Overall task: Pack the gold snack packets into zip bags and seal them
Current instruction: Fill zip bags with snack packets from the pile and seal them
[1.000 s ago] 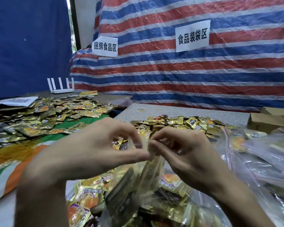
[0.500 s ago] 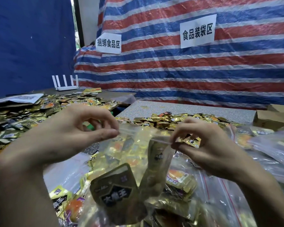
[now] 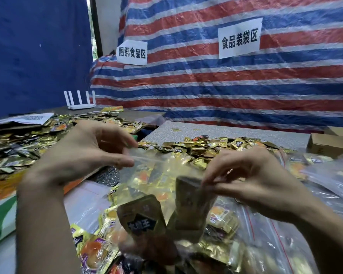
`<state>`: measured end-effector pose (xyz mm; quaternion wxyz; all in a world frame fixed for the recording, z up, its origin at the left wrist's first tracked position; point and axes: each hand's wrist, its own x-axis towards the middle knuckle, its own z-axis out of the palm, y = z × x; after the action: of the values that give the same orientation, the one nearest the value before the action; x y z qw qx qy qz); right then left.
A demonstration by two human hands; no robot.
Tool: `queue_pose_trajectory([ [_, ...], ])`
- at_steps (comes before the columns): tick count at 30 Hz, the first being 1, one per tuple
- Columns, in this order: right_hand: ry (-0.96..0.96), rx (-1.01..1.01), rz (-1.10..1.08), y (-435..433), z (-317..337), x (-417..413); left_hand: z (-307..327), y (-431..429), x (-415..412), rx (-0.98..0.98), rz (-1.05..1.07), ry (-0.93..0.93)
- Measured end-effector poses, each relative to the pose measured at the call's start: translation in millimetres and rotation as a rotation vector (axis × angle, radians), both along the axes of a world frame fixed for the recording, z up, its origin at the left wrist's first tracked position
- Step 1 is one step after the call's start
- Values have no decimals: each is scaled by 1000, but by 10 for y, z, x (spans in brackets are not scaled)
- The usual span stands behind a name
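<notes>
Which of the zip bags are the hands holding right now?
The packet-filled zip bag in the middle: the left hand and right hand pinch its top edge. The other bags lie at the right.

Centre frame: the zip bag (image 3: 156, 175) is held at its top edge, with the left hand (image 3: 83, 153) pinching the left end and the right hand (image 3: 251, 180) pinching the right end. Snack packets (image 3: 143, 220) sit inside it. Behind it, a packet heap (image 3: 202, 149) lies on the table (image 3: 226, 131). A second heap (image 3: 28, 139) occupies the left edge, with a router (image 3: 79, 101) behind it. Cardboard boxes (image 3: 329, 143) stand at the right edge, and filled bags (image 3: 275, 244) lie at lower right.
</notes>
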<state>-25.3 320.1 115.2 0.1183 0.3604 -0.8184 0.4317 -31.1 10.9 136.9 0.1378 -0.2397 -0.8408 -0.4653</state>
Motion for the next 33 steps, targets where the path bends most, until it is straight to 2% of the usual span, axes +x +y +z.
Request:
queue_pose_trajectory([
  [3,55,-54,-69,-24,5,8,-16,-35,-38,-39,65,-63],
  [5,-8,-29,-43,-42,20,45,-28,-6,-20,-68,66,-114],
  [10,-9,-20,-46,-50,52,132,-39,101,-32,-157,93,-219],
  [13,-94,26,-56,-99,54,181,-56,99,55,-148,90,-215],
  [15,-114,15,-101,-131,86,187,-104,69,160,-85,107,-185],
  [18,-223,-1,-122,-209,164,190,-198,-33,304,109,183,-170],
  [22,-230,8,-207,-304,184,230,-332,-132,475,230,180,-259],
  [26,-321,40,-210,-325,182,326,-427,-139,566,196,254,-274],
  [33,-319,20,-261,-263,216,463,-435,-85,654,59,349,-191],
])
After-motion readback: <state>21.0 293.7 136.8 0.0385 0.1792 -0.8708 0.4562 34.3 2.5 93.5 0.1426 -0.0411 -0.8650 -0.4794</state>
